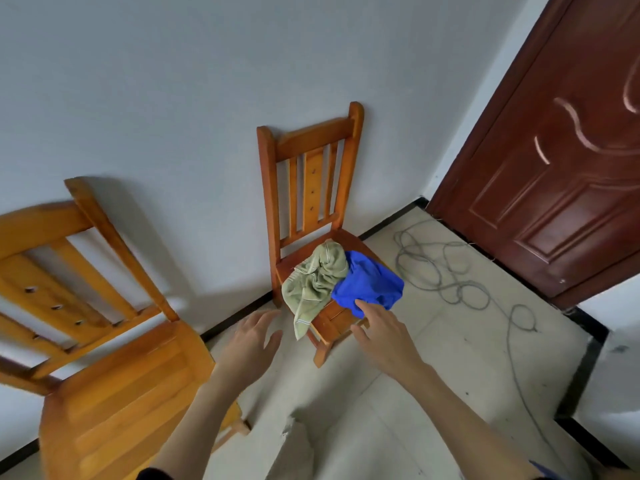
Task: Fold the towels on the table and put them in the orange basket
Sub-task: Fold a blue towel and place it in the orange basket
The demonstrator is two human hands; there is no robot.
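Note:
A crumpled green towel (317,282) and a crumpled blue towel (372,284) lie side by side on the seat of a wooden chair (308,174) against the wall. One corner of the green towel hangs over the seat's front edge. My right hand (384,334) reaches forward with its fingers straight, and its fingertips are at the near edge of the blue towel. My left hand (252,341) is stretched out open, left of the chair and short of the green towel, holding nothing. No orange basket is in view.
A second wooden chair (104,375) stands close on my left. A grey cable (450,271) lies in loops on the tiled floor to the right of the towel chair. A dark red door (554,168) fills the right side.

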